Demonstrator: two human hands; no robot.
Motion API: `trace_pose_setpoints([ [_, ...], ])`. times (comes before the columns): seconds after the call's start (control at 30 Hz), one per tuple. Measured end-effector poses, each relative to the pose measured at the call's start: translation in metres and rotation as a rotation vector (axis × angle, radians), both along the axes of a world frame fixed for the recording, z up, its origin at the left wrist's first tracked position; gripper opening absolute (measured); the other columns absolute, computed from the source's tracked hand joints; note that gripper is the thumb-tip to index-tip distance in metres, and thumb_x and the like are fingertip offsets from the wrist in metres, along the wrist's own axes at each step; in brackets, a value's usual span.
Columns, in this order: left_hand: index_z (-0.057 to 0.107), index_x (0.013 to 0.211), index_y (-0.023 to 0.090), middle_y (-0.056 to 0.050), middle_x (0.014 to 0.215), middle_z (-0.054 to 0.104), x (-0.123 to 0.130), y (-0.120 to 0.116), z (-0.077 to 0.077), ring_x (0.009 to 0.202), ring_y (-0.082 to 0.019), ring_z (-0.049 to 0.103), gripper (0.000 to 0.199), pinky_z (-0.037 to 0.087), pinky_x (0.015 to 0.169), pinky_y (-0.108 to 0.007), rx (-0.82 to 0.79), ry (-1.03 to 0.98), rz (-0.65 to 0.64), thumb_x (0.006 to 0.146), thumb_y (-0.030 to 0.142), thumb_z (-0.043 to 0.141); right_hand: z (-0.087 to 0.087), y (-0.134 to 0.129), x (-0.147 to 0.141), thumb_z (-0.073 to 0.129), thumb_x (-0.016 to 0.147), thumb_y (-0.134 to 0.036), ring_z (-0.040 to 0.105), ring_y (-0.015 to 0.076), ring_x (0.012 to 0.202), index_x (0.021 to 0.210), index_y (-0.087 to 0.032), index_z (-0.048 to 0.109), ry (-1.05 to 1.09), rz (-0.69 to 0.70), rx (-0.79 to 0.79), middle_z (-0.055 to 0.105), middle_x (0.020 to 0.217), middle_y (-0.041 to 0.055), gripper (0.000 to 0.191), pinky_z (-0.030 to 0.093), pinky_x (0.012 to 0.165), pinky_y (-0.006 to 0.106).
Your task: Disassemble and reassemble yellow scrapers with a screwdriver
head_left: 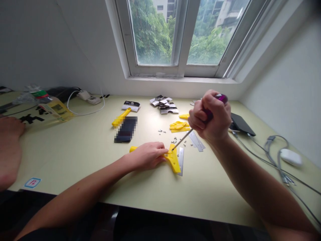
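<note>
Right at the front, the left hand (146, 156) is pinning down a yellow plastic scraper (173, 160), fingers together and stretched across it, tips pressing near the wide head while the handle end pokes out behind the palm. The right hand (209, 117) is up in a tight fist, fingers clamped hard around a purple-handled screwdriver (220, 98), with the thin steel shaft angling down and its tip right on the scraper's head! That scraper sits mid-desk, just in front of the person, with a bare steel blade (180, 161) lying hard against its wide end, though whether the two are joined, you can't tell from here. Around them, tiny screws (173, 141) are scattered across the pale green desk (75, 167), and more steel blades (196, 141) lie just past the right wrist. Behind those, a pile of yellow scraper parts (178, 126), then a finished-looking yellow scraper handle (121, 117) by a pixelated dark rectangle (126, 129), and black-and-white card packets (164, 104) with printing too small to read. Off to the right, a black power bank (242, 124), grey cables (276, 160) and a white mouse (291, 157). On the far left, another person's hand (10, 144) rests at the desk edge, near a labelled plastic bottle (47, 107), and beyond it all, a window (175, 36) full of green trees
</note>
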State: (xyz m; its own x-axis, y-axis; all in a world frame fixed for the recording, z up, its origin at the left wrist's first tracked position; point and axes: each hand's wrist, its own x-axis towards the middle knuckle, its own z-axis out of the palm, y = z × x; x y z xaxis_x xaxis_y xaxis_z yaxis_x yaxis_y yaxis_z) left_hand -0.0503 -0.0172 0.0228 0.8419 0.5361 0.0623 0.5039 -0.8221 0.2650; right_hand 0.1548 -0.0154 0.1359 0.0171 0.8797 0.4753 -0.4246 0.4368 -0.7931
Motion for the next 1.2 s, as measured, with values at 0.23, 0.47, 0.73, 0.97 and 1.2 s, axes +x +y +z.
trace_pose_setpoints([
  [0.23,0.063,0.116,0.021,-0.008,0.102,0.063,0.0,0.001,0.0,0.089,-0.019,0.062,0.027,0.048,0.075,-0.028,-0.009,-0.002,-0.007,0.096,0.033,0.05,0.001,0.001,0.001,0.072,0.078,-0.04,0.023,0.0053,0.031,0.065,-0.024,0.032,0.013,-0.007,-0.004,0.034,0.045,-0.0086,0.046,0.015,0.028,0.022],
  [0.47,0.064,0.114,0.021,-0.008,0.101,0.063,0.0,0.001,-0.002,0.088,-0.019,0.062,0.025,0.048,0.075,-0.028,-0.012,-0.016,-0.005,0.095,0.032,0.052,0.004,0.001,0.001,0.067,0.079,-0.034,0.024,0.0051,0.03,0.065,-0.023,0.033,0.001,-0.026,0.004,0.036,0.044,-0.0087,0.039,0.015,0.027,0.022],
  [0.73,0.067,0.106,0.021,-0.008,0.1,0.064,-0.007,0.003,0.007,0.088,-0.019,0.062,0.021,0.049,0.073,-0.028,-0.041,-0.003,0.0,0.093,0.031,0.055,0.017,0.0,0.012,0.07,0.075,-0.032,0.023,0.0059,0.03,0.063,-0.023,0.035,0.042,-0.084,0.017,0.032,0.044,-0.0084,0.038,0.012,0.027,0.024],
  [0.97,0.07,0.096,0.02,-0.006,0.095,0.065,-0.03,0.011,0.027,0.085,-0.017,0.062,0.018,0.047,0.069,-0.025,-0.185,0.072,0.075,0.088,0.033,0.061,0.004,0.022,0.025,0.072,0.075,-0.035,0.026,0.0059,0.03,0.063,-0.024,0.035,0.037,-0.151,0.052,0.035,0.045,-0.0084,0.041,0.012,0.027,0.024],
  [1.2,0.066,0.119,0.02,-0.007,0.103,0.066,-0.004,0.024,0.04,0.09,-0.02,0.062,0.038,0.045,0.078,-0.03,-0.121,-0.035,0.167,0.092,0.045,0.056,-0.004,0.032,0.027,0.073,0.076,-0.036,0.027,0.0053,0.03,0.064,-0.023,0.037,0.024,-0.127,0.042,0.036,0.045,-0.0083,0.04,0.014,0.028,0.023],
])
